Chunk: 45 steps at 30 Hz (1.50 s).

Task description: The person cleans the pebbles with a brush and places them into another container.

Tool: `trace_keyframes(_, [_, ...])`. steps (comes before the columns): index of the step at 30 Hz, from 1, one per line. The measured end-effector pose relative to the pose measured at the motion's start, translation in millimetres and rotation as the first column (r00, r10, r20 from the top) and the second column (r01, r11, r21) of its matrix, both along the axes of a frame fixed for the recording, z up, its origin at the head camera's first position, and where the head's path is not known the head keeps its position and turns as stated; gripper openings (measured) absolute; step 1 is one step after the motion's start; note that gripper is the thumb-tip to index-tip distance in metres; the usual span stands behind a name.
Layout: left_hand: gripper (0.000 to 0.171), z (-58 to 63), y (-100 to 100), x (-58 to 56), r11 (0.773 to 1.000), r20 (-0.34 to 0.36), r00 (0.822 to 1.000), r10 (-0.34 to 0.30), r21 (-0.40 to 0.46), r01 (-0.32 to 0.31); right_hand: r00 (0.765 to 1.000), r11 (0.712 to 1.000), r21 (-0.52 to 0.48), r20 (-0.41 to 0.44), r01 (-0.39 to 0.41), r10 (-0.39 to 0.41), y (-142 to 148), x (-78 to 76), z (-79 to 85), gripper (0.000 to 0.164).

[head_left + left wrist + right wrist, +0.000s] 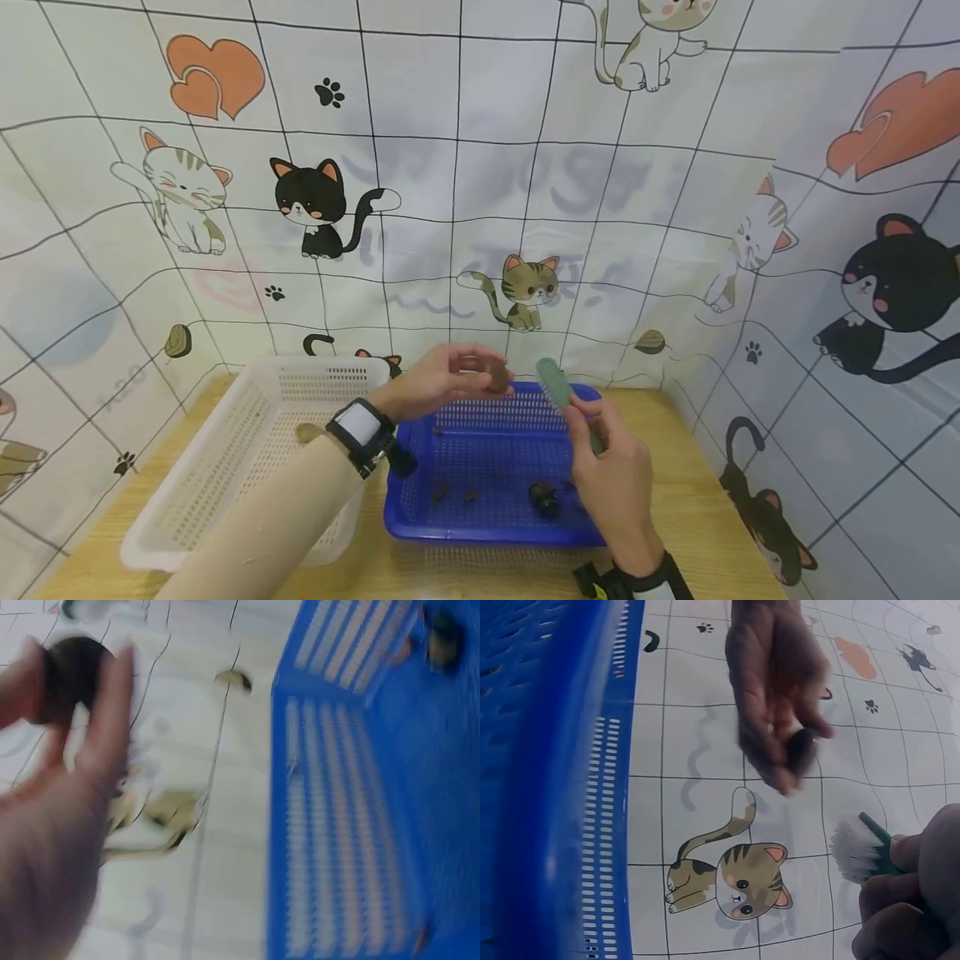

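My left hand (442, 379) holds a small, dark brown, rounded thing (497, 376) between thumb and fingers, above the back of the blue basket (480, 533). In the left wrist view the same rounded thing (71, 679) looks smooth and blurred; its kind is not clear. My right hand (615, 467) grips a green brush (553, 382) by its handle, over the basket's right side. White bristles (855, 851) on the brush show in the right wrist view, pointing toward the left hand (776, 697). Brush and rounded thing are apart.
Inside the blue basket lie a dark, lumpy thing (543, 498) and several small brown pieces. To the left stands a white basket (255, 367) with a tan thing (307, 432) in it. Both baskets are on a wooden table (682, 500), with a cat-print sheet (420, 292) behind.
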<state>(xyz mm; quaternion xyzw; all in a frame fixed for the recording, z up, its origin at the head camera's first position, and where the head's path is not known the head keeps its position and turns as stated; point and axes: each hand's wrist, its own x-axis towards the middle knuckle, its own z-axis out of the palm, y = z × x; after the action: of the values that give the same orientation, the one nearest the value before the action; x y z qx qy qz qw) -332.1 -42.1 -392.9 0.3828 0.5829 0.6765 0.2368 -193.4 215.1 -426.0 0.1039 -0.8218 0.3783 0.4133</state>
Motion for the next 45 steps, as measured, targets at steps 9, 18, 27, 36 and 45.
trace_keyframes(9, [0.035, 6.3, -83.3, -7.0, 0.692, -0.477, 0.766, 0.431, -0.37, -0.62, 0.999, 0.996, -0.075, -0.033, -0.045, 0.042, -6.3, 17.9, 26.3, 0.015])
trace_keyframes(18, [0.033, -15.8, -156.3, -18.0, 0.471, -0.617, 0.699, 0.362, -0.526, -0.708, 0.999, 0.995, -0.091, -0.019, -0.048, 0.046, -13.6, 32.0, 39.0, 0.013])
trace_keyframes(27, [0.023, -62.7, -212.0, -19.9, 0.293, -0.673, 0.696, 0.248, -0.633, -0.717, 0.997, 0.991, -0.11, -0.01, -0.075, 0.074, -17.1, 33.4, 39.4, 0.014])
trace_keyframes(36, [0.018, -90.3, -227.6, -22.1, 0.254, -0.711, 0.657, 0.251, -0.607, -0.753, 0.994, 0.989, -0.102, 0.008, -0.103, 0.105, -17.6, 30.1, 34.2, 0.016])
trace_keyframes(45, [0.029, -79.5, -209.9, -22.9, 0.216, -0.733, 0.651, 0.198, -0.616, -0.758, 0.989, 0.989, -0.081, 0.066, -0.126, 0.131, -3.5, 12.0, 9.2, 0.019])
